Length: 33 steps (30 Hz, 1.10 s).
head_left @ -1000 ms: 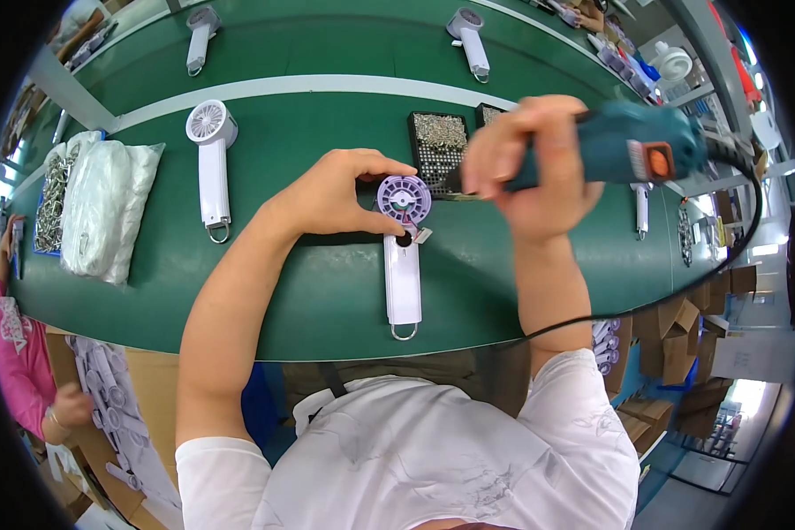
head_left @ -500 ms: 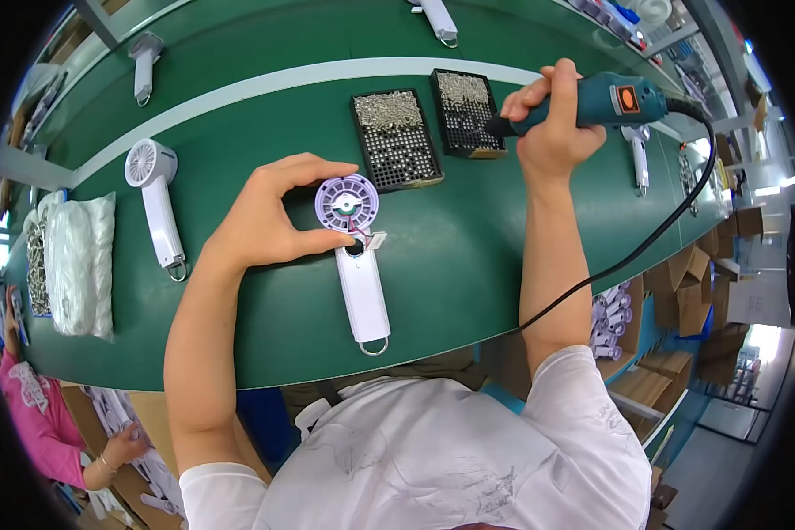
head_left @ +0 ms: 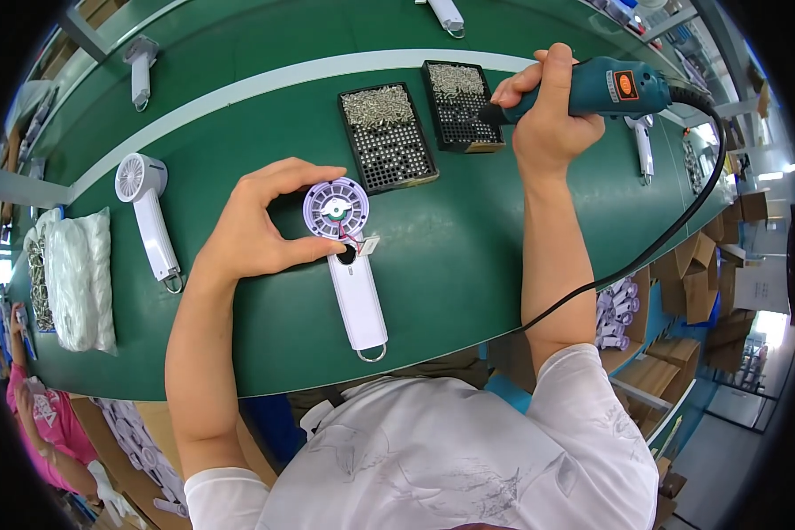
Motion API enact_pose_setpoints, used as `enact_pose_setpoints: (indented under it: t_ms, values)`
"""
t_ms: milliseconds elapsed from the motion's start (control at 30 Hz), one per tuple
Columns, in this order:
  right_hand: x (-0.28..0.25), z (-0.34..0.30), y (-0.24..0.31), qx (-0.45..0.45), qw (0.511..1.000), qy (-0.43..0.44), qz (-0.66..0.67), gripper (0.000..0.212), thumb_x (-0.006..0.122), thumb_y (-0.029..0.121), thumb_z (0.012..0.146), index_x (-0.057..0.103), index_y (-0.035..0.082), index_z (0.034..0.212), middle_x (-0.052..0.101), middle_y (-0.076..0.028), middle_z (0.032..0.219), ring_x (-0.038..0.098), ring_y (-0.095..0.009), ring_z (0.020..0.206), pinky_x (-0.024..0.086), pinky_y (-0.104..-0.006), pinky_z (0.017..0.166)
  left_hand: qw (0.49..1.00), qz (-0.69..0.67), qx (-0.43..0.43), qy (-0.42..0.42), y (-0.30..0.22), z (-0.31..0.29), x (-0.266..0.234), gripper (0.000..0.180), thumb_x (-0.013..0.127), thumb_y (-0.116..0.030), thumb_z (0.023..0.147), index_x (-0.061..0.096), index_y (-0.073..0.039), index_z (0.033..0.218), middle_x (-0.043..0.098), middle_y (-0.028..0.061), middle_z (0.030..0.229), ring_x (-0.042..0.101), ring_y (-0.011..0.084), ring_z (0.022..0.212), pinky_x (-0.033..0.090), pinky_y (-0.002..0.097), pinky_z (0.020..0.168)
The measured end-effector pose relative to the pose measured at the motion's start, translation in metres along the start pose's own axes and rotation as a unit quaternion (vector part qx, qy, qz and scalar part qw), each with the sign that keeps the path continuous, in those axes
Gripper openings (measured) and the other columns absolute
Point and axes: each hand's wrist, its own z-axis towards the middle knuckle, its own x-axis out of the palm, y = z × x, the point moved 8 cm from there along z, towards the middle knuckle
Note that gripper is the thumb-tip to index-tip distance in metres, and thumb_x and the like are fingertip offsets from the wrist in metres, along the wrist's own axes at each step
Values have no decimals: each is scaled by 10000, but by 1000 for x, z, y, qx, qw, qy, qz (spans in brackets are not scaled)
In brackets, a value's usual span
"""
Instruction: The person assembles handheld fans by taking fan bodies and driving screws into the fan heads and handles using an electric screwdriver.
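My left hand point(head_left: 254, 221) pinches the round head of a handheld fan point(head_left: 359, 305) between thumb and fingers. The fan lies on the green table, its lilac head showing the open inside, with thin wires and a small white connector at the neck. In my right hand point(head_left: 552, 124) is a teal electric screwdriver point(head_left: 596, 88), held sideways with its dark tip pointing left. That tip is over the right edge of a black screw tray point(head_left: 459, 102). A second black screw tray point(head_left: 387, 141) lies beside it, nearer the fan; both hold many small screws.
Another handheld fan point(head_left: 148, 216) lies at the left, near white plastic bags point(head_left: 84, 278). More fans lie at the far side and the right. The screwdriver's black cable point(head_left: 649, 256) loops down over my right forearm. A person in pink point(head_left: 57, 433) works at the lower left beside a box of fan parts.
The view has shifted slightly. Both hands keep their holds, and the screwdriver tip has stayed around the right screw tray. The person in pink has moved their arms.
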Motion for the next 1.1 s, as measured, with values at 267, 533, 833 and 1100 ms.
enact_pose_setpoints:
  t_ms: [267, 533, 833, 1100]
  values:
    - [0, 0, -8, -3, 1000, -4, -5, 244, 679, 179, 979, 618, -28, 864, 624, -51, 578, 620, -144, 487, 508, -274, 507, 1000, 0, 5, -3, -1, 0, -1, 691, 924, -183, 580, 700, -12, 1212, 694, 97, 1063, 646, 208, 1007, 478, 314, 926]
    - [-3, 0, -13, 1, 1000, -6, -9, 231, 683, 178, 977, 605, -29, 911, 626, -52, 578, 624, -148, 491, 511, -278, 503, 1000, -2, 3, 2, -1, 1, 0, 681, 922, -159, 581, 702, -14, 1209, 694, 96, 1071, 646, 207, 1005, 480, 315, 931]
    - [0, 3, -14, -2, 999, 6, -39, 247, 707, 199, 965, 637, -13, 860, 640, -50, 599, 633, -136, 501, 504, -264, 502, 1000, -3, 10, -6, -1, 1, -1, 672, 927, -170, 578, 708, -27, 1197, 687, 90, 1034, 642, 208, 975, 479, 318, 919]
    - [19, 3, -16, 26, 994, 40, -96, 228, 693, 177, 977, 619, -31, 921, 621, -54, 617, 619, -153, 509, 501, -285, 515, 1000, 6, 15, -6, 0, 0, -1, 664, 933, -185, 587, 709, -26, 1192, 700, 90, 1042, 652, 210, 979, 486, 325, 929]
